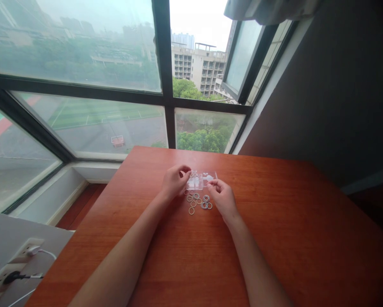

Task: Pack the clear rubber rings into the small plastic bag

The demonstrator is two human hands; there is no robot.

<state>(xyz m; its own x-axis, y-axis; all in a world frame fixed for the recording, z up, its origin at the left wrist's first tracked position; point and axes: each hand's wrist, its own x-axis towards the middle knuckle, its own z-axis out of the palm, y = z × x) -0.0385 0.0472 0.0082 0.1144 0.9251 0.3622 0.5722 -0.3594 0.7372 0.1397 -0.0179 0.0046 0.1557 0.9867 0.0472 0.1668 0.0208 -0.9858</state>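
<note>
A small clear plastic box (195, 182) with compartments rests on the table, its transparent lid (210, 175) folded out to the right. My left hand (176, 181) is curled at the box's left side, thumb and forefinger closed on its edge. By the lower edge of the lid, my right hand (222, 195) has thumb and fingertips pinched together; what they hold is too small to make out. Several thin rings lie loose in front of the box, some yellowish (191, 208), others grey (204, 202).
The reddish-brown wooden table (294, 221) reaches up to the windows, framed in dark metal (168, 100). One pane stands ajar at upper right. Wall sockets (27, 250) with a white plug and a black plug (12, 277) sit at lower left, cables hanging beside the table edge.
</note>
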